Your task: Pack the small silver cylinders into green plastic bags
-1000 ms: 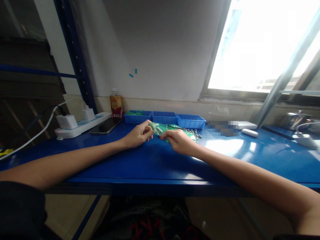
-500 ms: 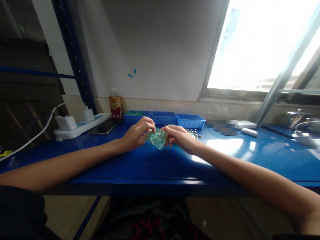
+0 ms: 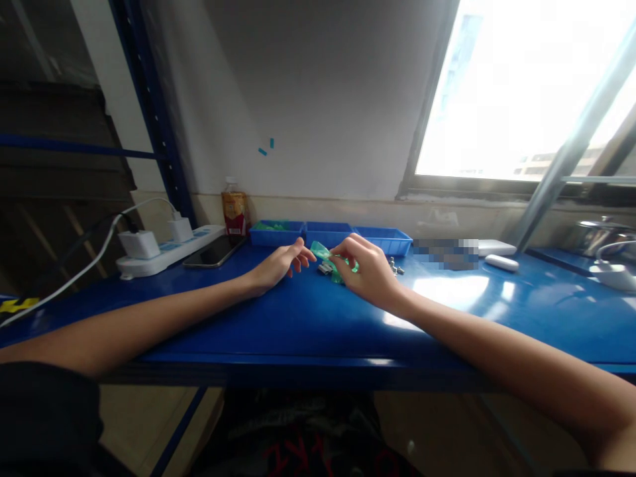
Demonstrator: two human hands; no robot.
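Observation:
My right hand [image 3: 368,271] is closed in a pinch on a small green circuit board [image 3: 325,255], held just above the blue table [image 3: 298,318]. My left hand [image 3: 283,262] rests on the table just left of the board, its fingers stretched out and empty. Small metal parts [image 3: 395,268] lie on the table behind my right hand. Three blue trays [image 3: 330,235] stand in a row behind both hands; the left one holds green pieces.
A white power strip [image 3: 163,255] with plugged chargers and a black phone [image 3: 213,252] lie at the back left, beside a small bottle [image 3: 233,212]. White devices [image 3: 499,262] sit at the right, a metal pot [image 3: 599,238] farther right. A blue rack post [image 3: 149,112] rises at left.
Both hands held the green board together; now my left hand has let go and opened, while my right hand keeps the board, lifted slightly.

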